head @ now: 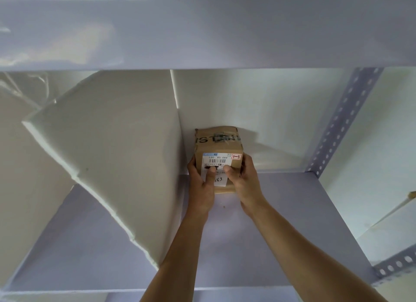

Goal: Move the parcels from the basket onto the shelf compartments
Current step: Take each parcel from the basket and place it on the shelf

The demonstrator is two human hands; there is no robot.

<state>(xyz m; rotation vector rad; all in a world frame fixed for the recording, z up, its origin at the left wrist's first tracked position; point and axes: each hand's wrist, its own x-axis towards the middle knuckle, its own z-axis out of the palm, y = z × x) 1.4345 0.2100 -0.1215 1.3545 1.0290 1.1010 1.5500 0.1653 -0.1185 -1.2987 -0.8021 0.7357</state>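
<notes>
We saw the left hand gripping the parcel by its left side, thumb pressed on the white label, and the right hand gripping the right side the same way. The parcel, a small taped cardboard box marked "1-3", was deep in the shelf, toward its back edge, just right of the leaning foam divider. Whether it rested on the shelf we could not tell. A perforated post stood at the back right corner.
</notes>
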